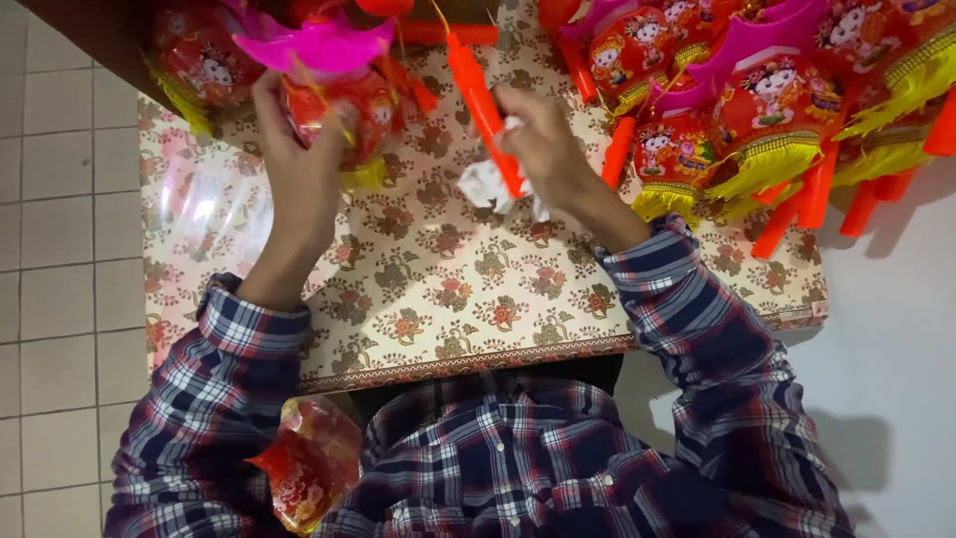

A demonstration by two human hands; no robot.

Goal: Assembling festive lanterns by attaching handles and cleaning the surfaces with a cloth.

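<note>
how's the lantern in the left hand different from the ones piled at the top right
The lantern in the left hand is lifted off the table, alone; the piled lanterns lie overlapping on the floral tablecloth. Its yellow fringe is mostly hidden; theirs hangs in plain view. All are red with pink tops.

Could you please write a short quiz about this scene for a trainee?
1. True or false: the left hand holds a red lantern with a pink top.
2. What does the right hand grip? A) scissors B) an orange stick and white paper C) a cup
3. Where does the lantern pile lie on the table?

Key: 1 true; 2 B; 3 at its far right part.
</note>
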